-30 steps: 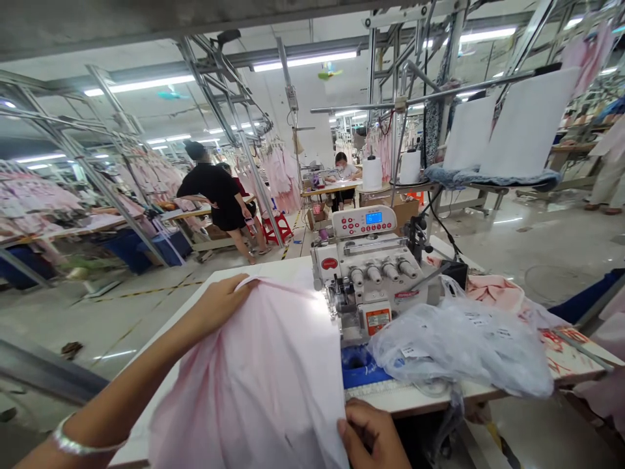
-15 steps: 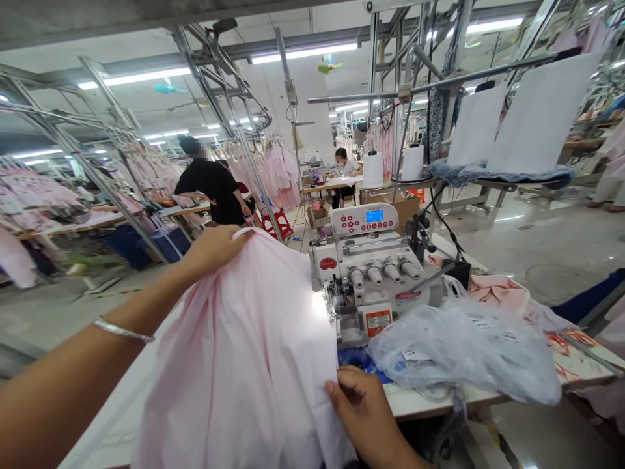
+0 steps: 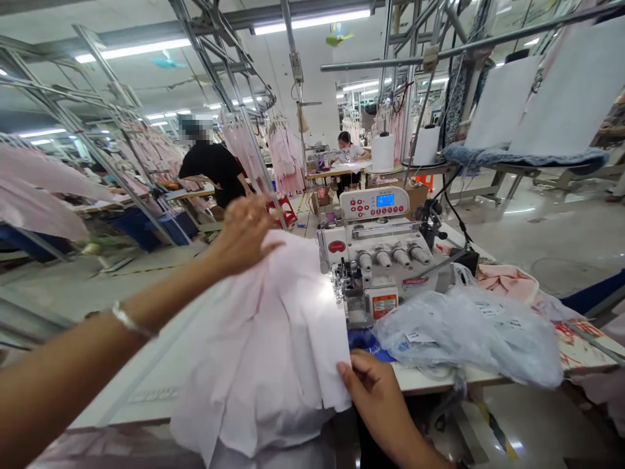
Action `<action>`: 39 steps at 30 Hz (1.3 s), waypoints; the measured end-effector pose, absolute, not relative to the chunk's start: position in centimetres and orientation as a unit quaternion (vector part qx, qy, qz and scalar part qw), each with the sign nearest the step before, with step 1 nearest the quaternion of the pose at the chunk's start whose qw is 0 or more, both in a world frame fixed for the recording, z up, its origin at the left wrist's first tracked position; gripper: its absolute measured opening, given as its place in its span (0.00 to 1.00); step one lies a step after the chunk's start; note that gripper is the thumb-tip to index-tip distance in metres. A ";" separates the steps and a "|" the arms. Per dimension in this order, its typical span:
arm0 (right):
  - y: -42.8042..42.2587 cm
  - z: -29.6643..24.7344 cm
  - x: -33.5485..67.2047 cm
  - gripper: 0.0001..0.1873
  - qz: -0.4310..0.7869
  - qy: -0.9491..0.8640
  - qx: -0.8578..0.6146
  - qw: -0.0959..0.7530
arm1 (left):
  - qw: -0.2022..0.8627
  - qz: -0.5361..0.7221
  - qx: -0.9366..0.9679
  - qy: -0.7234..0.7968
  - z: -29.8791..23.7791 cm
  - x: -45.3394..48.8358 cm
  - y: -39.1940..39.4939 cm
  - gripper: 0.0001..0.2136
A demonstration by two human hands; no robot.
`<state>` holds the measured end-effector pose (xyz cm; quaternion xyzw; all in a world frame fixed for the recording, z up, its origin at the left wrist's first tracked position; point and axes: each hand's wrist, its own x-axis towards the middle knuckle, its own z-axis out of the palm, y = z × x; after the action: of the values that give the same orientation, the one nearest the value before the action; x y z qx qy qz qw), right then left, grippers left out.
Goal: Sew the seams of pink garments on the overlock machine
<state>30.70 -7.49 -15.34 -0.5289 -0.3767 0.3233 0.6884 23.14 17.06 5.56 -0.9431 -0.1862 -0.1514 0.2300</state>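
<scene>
Head view: one camera, looking over a table (image 3: 146,384).
Cloth (image 3: 273,339): pale pink, bunched in folds on the table, just left of the sewing machine (image 3: 381,260), its lower part hanging over the near edge.
Left hand (image 3: 244,234): on the cloth's top edge, fingers loosely spread; whether it grips cannot be told. A bracelet (image 3: 129,320) is on the wrist.
Right hand (image 3: 375,397): thumb and fingers pinched on the cloth's lower right corner.
Bag (image 3: 469,332): clear plastic, on the table right of the machine.
Behind: a person in black (image 3: 215,169) by the racks.

Bright overhead tube lights (image 3: 312,21); glare on fabric (image 3: 273,339); edges warped, left hand (image 3: 241,236) blurred.
</scene>
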 end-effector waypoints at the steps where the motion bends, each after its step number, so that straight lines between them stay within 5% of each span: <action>1: -8.2 -15.7 30.2 0.25 0.327 -0.374 -0.527 0.689 | 0.216 -0.144 -0.955 -0.141 2.9 21.8 15.4 0.32; 5: -10.5 -16.7 28.4 0.25 0.367 -0.371 -0.485 0.702 | 0.139 -0.123 -0.981 0.060 -7.5 17.2 7.3 0.46; 9: -10.7 -16.3 27.9 0.25 0.386 -0.348 -0.464 0.717 | 0.107 -0.305 -0.946 -0.025 -11.8 17.9 3.0 0.25; 15: -8.6 -14.9 28.9 0.28 0.416 -0.330 -0.438 0.726 | 0.077 -0.336 -0.939 0.008 -8.6 21.9 5.2 0.14; 23: -4.3 -13.4 32.5 0.33 0.466 -0.239 -0.454 0.721 | 0.063 -0.272 -0.958 0.065 -7.7 20.2 7.2 0.19; 32: -4.2 -13.9 33.5 0.40 0.548 -0.211 -0.484 0.649 | -0.166 -0.129 -0.974 -0.079 -4.9 24.1 12.9 0.21; 39: -6.3 -12.8 31.5 0.42 0.548 -0.261 -0.481 0.632 | -0.134 -0.134 -0.968 -0.163 -4.4 26.3 14.3 0.19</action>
<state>31.52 -6.29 -12.76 -0.4811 -0.2608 0.5482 0.6324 26.33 14.26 -4.41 -0.9683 -0.1630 -0.1338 -0.1341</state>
